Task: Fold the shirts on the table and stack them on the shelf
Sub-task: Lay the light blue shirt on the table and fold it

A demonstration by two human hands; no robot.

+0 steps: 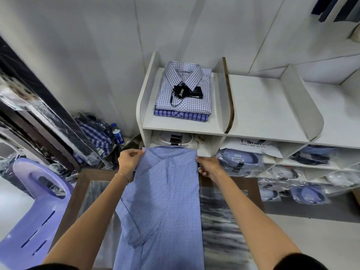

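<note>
1. While it lies on the glass-topped tabletop (224, 211), the blue checked shirt (167, 201) runs lengthwise from 6 o'clock up to 12 o'clock, its collar at the far end pointing toward the shelf (253, 106).
2. The shirt is partly folded: its short sleeve is laid inward over the body on the 9 o'clock side, and the 3 o'clock edge is a straight fold.
3. The left hand (129, 159) holds the shoulder corner at about 11 o'clock of the shirt, thumb and fingers pinched on the cloth.
4. The right hand (209, 166) grips the opposite shoulder corner at about 1 o'clock, fingers curled round the folded edge.
5. At 12 o'clock on the shelf top, a white checked shirt (185, 88) with a black tag (187, 91) lies folded on a darker blue plaid shirt (181, 114), collar away from the person.
6. A lilac plastic chair (37, 207) stands at 9 o'clock, and bagged shirts (241, 160) fill the lower cubbies at 2 o'clock.
</note>
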